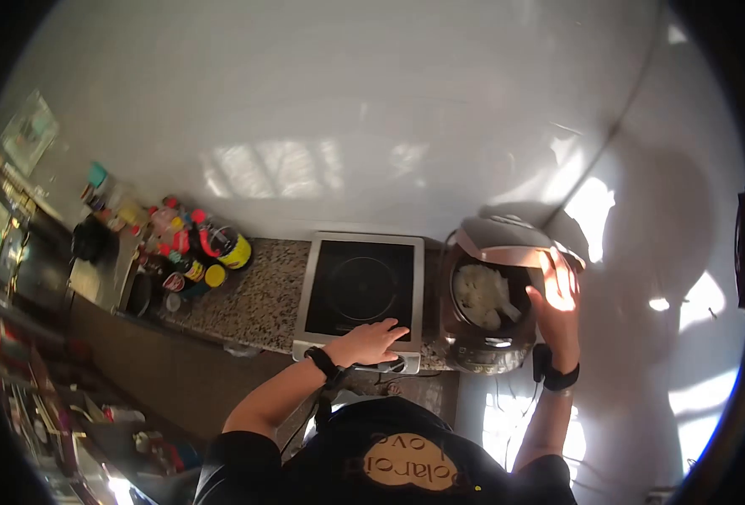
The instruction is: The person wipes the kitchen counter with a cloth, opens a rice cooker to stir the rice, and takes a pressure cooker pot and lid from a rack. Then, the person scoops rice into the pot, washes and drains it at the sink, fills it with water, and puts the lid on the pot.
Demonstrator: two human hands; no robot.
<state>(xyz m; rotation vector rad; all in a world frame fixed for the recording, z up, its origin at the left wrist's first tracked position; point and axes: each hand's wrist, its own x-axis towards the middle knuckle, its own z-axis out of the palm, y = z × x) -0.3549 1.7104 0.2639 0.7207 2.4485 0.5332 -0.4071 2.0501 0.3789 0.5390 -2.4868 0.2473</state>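
Observation:
My left hand (367, 343) rests over the front right corner of an induction cooktop (417, 286), fingers stretched out and nothing in them. A round knob (398, 365) sits on the cooktop's front, just below that hand. To the right stands a rice cooker (483, 357) with its lid (507, 240) tilted up. White, lumpy contents (480, 295) lie inside its pot; I cannot make out exactly what they are. My right hand (557, 296) is raised at the cooker's right side, thumb apart and fingers extended up against the lid's edge.
Several sauce bottles (234, 251) and jars crowd the granite counter (263, 295) at the left. A wall (347, 101) rises right behind the cooktop, and another wall (641, 337) stands close on the right. Cables hang below the counter edge.

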